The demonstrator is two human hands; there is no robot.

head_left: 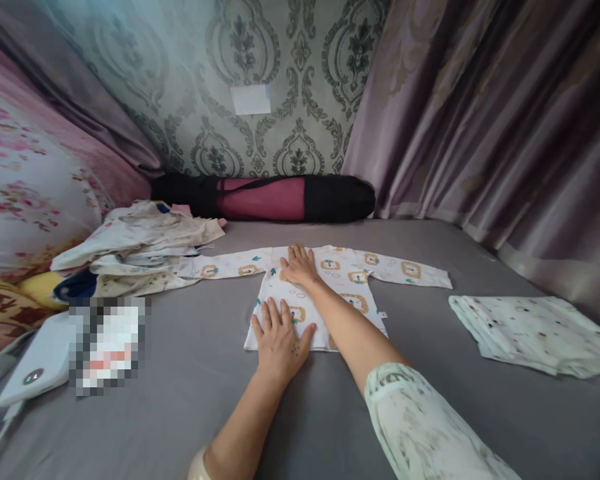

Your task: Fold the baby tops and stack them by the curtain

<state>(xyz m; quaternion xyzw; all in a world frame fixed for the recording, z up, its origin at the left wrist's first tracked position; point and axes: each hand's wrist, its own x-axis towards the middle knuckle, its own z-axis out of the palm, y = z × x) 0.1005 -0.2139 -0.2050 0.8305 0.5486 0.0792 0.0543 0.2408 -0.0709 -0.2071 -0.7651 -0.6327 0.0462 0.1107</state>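
Note:
A small white long-sleeved shirt (pixel 315 303) with orange lion-like prints lies spread on the grey sheet, both sleeves stretched out sideways. My left hand (pixel 279 337) rests flat on its lower left part near the hem, fingers spread. Higher up, my right hand (pixel 300 267) lies flat near the neckline on the left side, its fingers extended. My right forearm crosses over the shirt's middle and hides part of the print. The left cuff reaches the edge of a pile of clothes (pixel 145 240).
Folded white patterned cloth (pixel 535 333) lies at the right. A black and dark-red rolled bag (pixel 263 198) sits along the wall. At the left are a white device with a cable (pixel 43 357) and a blurred-out item (pixel 113 343). Curtains (pixel 460 113) hang at the right.

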